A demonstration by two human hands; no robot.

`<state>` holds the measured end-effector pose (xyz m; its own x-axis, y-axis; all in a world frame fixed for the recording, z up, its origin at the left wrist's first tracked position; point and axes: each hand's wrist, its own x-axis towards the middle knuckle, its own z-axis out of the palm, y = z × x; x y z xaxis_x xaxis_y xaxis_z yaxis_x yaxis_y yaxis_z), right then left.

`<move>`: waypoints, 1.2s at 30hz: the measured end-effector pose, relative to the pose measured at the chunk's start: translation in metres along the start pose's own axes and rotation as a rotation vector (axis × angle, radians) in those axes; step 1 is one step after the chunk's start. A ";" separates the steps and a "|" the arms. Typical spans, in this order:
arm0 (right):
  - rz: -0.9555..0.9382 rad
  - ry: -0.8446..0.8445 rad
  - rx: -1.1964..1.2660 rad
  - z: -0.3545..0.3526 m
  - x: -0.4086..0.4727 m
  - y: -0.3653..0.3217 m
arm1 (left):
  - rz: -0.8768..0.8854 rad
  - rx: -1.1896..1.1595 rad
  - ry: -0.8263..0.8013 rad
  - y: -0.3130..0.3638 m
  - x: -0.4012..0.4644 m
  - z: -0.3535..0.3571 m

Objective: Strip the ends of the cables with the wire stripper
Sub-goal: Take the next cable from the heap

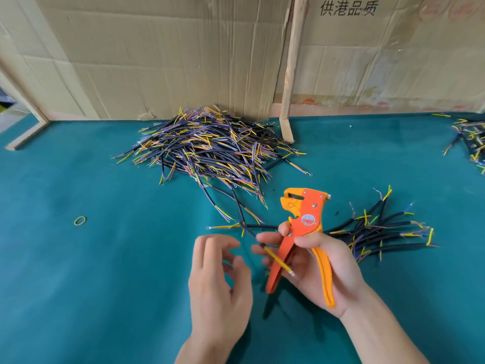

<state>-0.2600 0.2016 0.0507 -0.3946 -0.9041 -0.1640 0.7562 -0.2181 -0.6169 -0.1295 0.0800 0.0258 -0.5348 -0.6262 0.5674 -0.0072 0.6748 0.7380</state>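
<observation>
Stripper point(304, 227), orange, stands upright in the right hand point(322, 271), fingers curled round its handles and also pinching a cable point(275, 256). Left hand point(217, 279) hovers at its 9 o'clock, fingers apart, holding nothing. Cable pile point(210, 151) lies at 11 o'clock on the table point(78, 285).

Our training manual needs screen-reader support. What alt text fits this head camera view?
A person's right hand grips an orange wire stripper and a cable with a yellow wire over a green table, while the left hand hovers open beside it. A large pile of cables lies behind, against cardboard.
</observation>
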 end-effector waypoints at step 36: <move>-0.179 -0.219 0.375 -0.021 -0.006 -0.015 | -1.079 -1.030 0.044 0.008 0.145 0.090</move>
<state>-0.2805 0.2180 0.0448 -0.4472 -0.8876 0.1107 0.8385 -0.4591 -0.2935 -0.2828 0.0301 0.0814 -0.6354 -0.6546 -0.4097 0.2220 -0.6630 0.7150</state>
